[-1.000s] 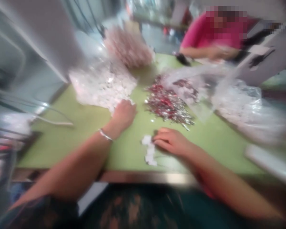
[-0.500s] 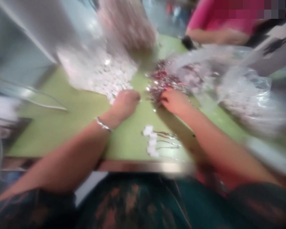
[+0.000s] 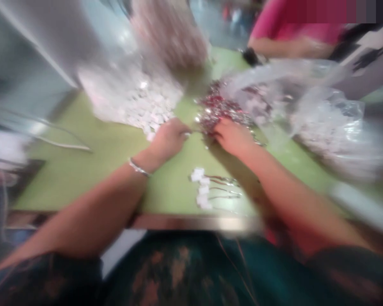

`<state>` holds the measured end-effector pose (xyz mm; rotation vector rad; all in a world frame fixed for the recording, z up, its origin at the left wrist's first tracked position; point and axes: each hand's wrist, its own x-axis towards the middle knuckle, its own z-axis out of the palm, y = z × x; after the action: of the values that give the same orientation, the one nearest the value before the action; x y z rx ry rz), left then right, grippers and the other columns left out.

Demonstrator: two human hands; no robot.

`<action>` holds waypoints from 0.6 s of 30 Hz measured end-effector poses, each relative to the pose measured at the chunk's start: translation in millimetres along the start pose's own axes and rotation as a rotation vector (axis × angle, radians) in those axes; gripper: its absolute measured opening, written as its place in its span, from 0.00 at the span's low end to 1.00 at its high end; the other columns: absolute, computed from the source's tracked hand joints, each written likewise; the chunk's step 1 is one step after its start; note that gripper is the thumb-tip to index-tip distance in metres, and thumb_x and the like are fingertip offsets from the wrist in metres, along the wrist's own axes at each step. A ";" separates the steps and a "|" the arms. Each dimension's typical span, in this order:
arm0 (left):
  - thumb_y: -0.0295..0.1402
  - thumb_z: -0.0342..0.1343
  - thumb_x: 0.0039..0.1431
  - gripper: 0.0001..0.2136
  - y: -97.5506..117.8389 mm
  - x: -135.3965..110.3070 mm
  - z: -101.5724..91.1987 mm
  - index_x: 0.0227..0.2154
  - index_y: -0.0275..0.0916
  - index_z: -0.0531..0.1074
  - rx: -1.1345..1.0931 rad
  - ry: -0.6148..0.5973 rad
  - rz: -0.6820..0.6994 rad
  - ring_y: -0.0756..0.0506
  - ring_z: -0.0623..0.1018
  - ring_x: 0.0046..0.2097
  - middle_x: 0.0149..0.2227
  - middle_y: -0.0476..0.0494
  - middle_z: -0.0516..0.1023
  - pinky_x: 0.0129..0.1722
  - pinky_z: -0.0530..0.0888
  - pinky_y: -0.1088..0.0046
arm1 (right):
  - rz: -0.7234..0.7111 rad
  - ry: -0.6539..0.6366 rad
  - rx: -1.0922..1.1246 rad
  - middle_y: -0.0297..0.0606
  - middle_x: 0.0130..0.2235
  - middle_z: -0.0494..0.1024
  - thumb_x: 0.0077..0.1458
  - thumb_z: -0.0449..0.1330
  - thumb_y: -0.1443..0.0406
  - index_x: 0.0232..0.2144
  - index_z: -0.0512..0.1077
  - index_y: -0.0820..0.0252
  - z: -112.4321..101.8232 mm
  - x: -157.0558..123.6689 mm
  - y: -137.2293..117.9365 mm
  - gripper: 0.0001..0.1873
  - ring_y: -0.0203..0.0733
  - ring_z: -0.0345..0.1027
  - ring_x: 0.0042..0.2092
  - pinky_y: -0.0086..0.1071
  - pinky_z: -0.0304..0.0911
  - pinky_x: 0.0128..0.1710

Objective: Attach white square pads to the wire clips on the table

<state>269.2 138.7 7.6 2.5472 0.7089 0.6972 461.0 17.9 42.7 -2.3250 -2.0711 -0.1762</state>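
My left hand (image 3: 168, 138), with a bracelet at the wrist, is closed in a pinch. A small white piece (image 3: 187, 134) shows at its fingertips. Just behind this hand spreads a heap of small white pieces (image 3: 156, 108). My right hand (image 3: 234, 137) has its fingers curled at the near edge of a pile of short dark-red wires with shiny metal ends (image 3: 221, 108); blur hides what they grip. A thin strand seems to run between both hands. Nearer me lie several wires (image 3: 223, 188) with white pieces (image 3: 202, 189) on their left ends.
A clear plastic bag (image 3: 335, 127) of pale pieces stands at the right. Behind is a large bundle of pinkish strands (image 3: 172, 34). A pale cord (image 3: 67, 146) crosses the left of the green table (image 3: 98, 174). Across the table, a person in a pink top (image 3: 271, 29) rests an arm.
My left thumb and fingertips have shifted slightly, and the white piece in them shows more clearly. My right hand has moved a little at the wire pile.
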 end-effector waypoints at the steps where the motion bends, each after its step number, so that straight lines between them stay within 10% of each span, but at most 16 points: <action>1: 0.28 0.53 0.56 0.11 2.0 -0.1 -1.9 0.37 0.35 0.80 -0.028 0.027 -0.018 0.42 0.74 0.43 0.37 0.40 0.77 0.48 0.70 0.64 | -0.015 -0.006 -0.020 0.44 0.43 0.74 0.59 0.55 0.64 0.38 0.76 0.60 1.7 1.5 -0.8 0.11 0.45 0.65 0.38 0.34 0.51 0.30; 18: 0.33 0.64 0.51 0.11 38.4 -15.1 -3.8 0.37 0.35 0.76 -1.121 -0.135 -0.510 0.52 0.76 0.29 0.27 0.47 0.77 0.29 0.70 0.77 | -0.006 0.208 0.260 0.39 0.36 0.77 0.62 0.51 0.65 0.34 0.73 0.59 -15.9 -51.7 -22.7 0.11 0.41 0.67 0.36 0.32 0.53 0.33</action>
<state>269.8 100.9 24.3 1.3077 0.6209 0.5103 431.7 -32.0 52.1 -2.0546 -1.8776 -0.1332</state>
